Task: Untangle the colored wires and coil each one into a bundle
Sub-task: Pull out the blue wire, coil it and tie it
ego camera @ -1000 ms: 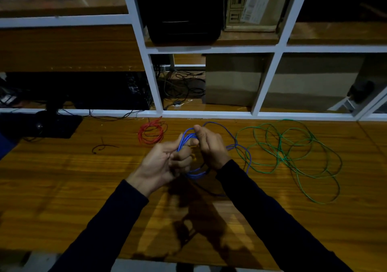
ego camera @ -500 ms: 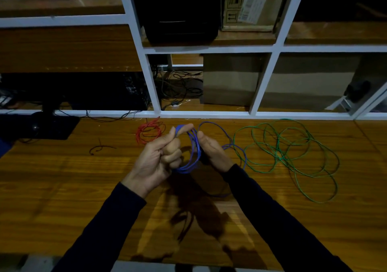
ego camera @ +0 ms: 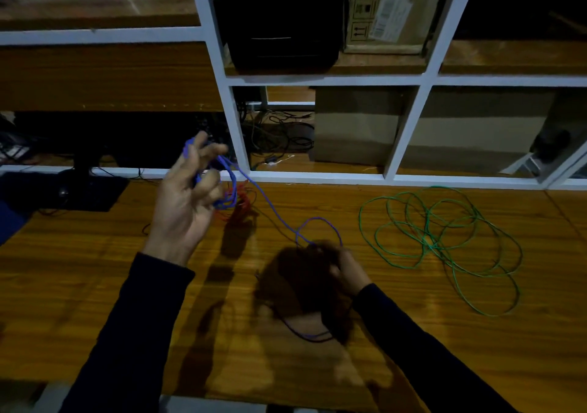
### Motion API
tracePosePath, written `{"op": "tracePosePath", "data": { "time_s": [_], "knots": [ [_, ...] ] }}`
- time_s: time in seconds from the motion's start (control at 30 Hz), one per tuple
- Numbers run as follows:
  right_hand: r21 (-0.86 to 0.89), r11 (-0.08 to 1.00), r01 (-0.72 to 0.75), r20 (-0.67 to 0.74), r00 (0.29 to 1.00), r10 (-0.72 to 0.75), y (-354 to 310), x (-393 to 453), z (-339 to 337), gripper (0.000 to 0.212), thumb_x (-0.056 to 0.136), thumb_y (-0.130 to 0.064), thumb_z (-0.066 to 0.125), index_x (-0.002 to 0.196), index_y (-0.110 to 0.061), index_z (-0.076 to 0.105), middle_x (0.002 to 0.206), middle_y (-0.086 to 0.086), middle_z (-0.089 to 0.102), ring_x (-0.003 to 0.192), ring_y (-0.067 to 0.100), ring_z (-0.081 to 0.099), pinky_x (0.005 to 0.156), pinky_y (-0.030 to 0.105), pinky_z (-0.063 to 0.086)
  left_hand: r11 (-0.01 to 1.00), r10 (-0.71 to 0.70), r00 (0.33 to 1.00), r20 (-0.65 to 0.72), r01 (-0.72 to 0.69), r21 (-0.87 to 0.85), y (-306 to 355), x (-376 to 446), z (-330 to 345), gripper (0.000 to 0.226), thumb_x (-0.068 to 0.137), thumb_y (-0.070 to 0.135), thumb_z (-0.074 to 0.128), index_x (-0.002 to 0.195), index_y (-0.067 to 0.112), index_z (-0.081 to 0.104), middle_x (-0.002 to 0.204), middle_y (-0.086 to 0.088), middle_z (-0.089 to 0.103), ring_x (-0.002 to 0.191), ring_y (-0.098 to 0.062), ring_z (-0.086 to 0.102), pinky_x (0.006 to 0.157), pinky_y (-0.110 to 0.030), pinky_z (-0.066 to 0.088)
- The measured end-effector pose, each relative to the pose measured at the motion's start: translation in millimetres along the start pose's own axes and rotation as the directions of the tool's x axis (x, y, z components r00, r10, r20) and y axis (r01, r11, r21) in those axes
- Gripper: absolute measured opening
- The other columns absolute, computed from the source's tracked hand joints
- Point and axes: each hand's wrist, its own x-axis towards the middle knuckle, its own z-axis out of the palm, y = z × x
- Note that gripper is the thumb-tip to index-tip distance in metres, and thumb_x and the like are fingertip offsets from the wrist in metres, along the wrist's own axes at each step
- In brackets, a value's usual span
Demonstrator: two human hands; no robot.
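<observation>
My left hand (ego camera: 187,199) is raised above the table with several loops of blue wire (ego camera: 273,214) hanging around its fingers. A free strand of that wire runs down and right to my right hand (ego camera: 344,269), which is low over the table, blurred, and pinches it near a small loop. A small red wire coil (ego camera: 243,204) lies on the table behind my left hand, partly hidden. The green wire (ego camera: 444,241) lies loose in wide tangled loops on the right of the wooden table (ego camera: 95,269).
A white shelf frame (ego camera: 317,177) stands along the table's far edge, with a black box, cardboard boxes and dark cables behind it. A black monitor base (ego camera: 85,190) sits at the far left. A short dark wire piece (ego camera: 146,228) lies near my left wrist.
My hands have parted: the left rose up and left with the blue loops, the right dropped down and right, drawing a strand of blue wire out between them.
</observation>
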Motion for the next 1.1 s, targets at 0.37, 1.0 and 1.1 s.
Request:
{"op": "tracePosePath", "data": {
  "time_s": [0.37,1.0,1.1],
  "knots": [
    [-0.534,0.655,0.535,0.152,0.823,-0.548,-73.1,-5.6,-61.4,0.029,0.085,-0.031,0.064,0.114,-0.028,0.064,0.096,-0.003,0.057,0.082,0.011,0.042,0.068,0.028,0.027,0.419,-0.261,0.962,0.079,0.039,0.907,-90.3,-17.5,-2.6,0.035,0.107,0.035,0.036,0.142,0.042,0.034,0.117,0.009,0.07,0.083,-0.006,0.073,0.08,-0.022,0.054],
    [0.442,0.891,-0.109,0.196,0.98,0.022,-66.1,22.2,-82.8,0.034,0.1,-0.039,0.046,0.124,-0.022,0.064,0.122,0.001,0.067,0.113,0.014,0.061,0.097,0.028,0.048,0.797,-0.559,0.766,0.317,0.602,-0.048,-90.4,-36.5,27.1,0.049,0.106,0.032,0.033,0.143,0.005,0.05,0.048,0.008,0.019,0.037,-0.005,0.015,0.037,-0.019,0.022],
    [0.582,0.777,-0.24,0.329,0.943,0.045,-66.6,20.5,-71.8,0.03,0.098,-0.038,0.051,0.123,-0.028,0.063,0.103,-0.009,0.073,0.087,0.01,0.064,0.076,0.024,0.049,0.784,-0.563,0.765,0.314,0.614,-0.088,-91.7,-33.5,28.6,0.048,0.106,0.03,0.034,0.142,0.004,0.052,0.05,0.008,0.016,0.036,-0.004,0.012,0.036,-0.019,0.017]
  ]
}}
